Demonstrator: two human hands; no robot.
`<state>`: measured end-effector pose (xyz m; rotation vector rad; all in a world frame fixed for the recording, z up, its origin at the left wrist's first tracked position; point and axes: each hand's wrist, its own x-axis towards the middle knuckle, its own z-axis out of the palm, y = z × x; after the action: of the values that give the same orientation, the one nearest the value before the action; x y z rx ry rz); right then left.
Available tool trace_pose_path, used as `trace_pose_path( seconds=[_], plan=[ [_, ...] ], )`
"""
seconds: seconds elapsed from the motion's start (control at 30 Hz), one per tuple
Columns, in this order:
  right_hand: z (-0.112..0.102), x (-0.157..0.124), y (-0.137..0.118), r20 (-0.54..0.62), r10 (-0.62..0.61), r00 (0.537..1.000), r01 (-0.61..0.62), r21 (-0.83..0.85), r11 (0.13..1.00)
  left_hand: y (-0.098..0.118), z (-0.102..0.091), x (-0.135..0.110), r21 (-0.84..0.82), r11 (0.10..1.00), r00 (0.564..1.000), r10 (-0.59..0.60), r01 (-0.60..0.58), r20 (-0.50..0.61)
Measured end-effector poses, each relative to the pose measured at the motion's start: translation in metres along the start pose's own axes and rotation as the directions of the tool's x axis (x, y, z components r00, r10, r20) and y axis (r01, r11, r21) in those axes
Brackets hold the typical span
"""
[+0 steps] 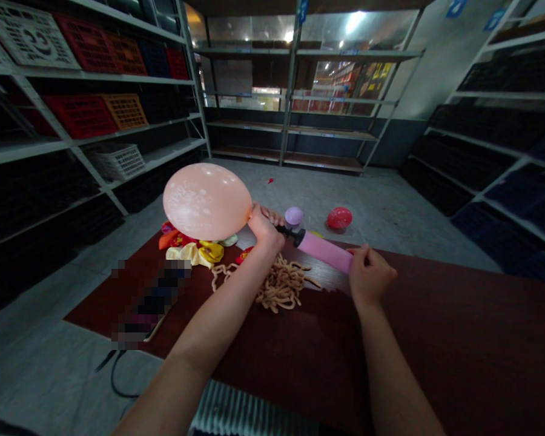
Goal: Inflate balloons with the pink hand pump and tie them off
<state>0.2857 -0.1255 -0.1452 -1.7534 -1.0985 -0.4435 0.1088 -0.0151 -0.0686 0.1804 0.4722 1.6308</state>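
Observation:
A large inflated peach balloon (206, 203) is at the left end of a hand pump. My left hand (266, 227) is closed around the balloon's neck at the pump's black nozzle end; the nozzle tip is hidden by the fingers. The pink tube of the balloon pump (324, 251) slants down to the right. At its far end, my right hand (371, 272) is wrapped around the pump. Under my left forearm lies a heap of tan, rope-like strands (279, 289). Limp red, orange, yellow and cream balloons (195, 251) lie on the table beneath the inflated one.
A dark red-brown table (309, 357) stands before me, with a blurred flat device (152, 306) at its left. A small lilac balloon (293, 216) and a red balloon (340, 217) are beyond it. Shelves with crates (86, 115) line the left; metal racks (284, 127) stand behind.

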Motion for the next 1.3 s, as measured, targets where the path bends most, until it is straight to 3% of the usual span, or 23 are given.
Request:
trace_pose_path(
  seconds=[0.3, 0.57, 0.77, 0.93, 1.07, 1.3],
  plan=[
    [-0.013, 0.01, 0.016, -0.073, 0.218, 0.973, -0.211, 0.094, 0.973, 0.039, -0.002, 0.027, -0.029, 0.996, 0.996, 0.082, -0.084, -0.038],
    [-0.025, 0.019, 0.003, -0.166, 0.376, 0.912, -0.338, 0.221, 0.915, 0.054, 0.005, 0.023, -0.089, 0.992, 0.995, 0.095, -0.094, 0.011],
    [-0.029, 0.016, -0.003, -0.234, 0.325, 0.916, -0.28, 0.206, 0.938, 0.039, 0.007, 0.014, -0.066, 0.993, 0.995, 0.097, -0.096, 0.005],
    [-0.019, 0.006, -0.007, -0.199, 0.208, 0.958, -0.192, 0.096, 0.977, 0.017, 0.008, -0.004, -0.034, 0.999, 1.0, 0.028, -0.027, 0.01],
    [-0.013, -0.003, -0.02, -0.145, 0.124, 0.982, -0.11, 0.102, 0.989, 0.002, 0.01, -0.021, -0.041, 0.999, 0.999, -0.025, 0.027, 0.04],
    [-0.012, -0.005, -0.029, -0.077, 0.049, 0.996, -0.041, 0.104, 0.994, 0.005, 0.01, -0.021, -0.035, 0.999, 0.997, -0.024, 0.026, 0.07]
  ],
)
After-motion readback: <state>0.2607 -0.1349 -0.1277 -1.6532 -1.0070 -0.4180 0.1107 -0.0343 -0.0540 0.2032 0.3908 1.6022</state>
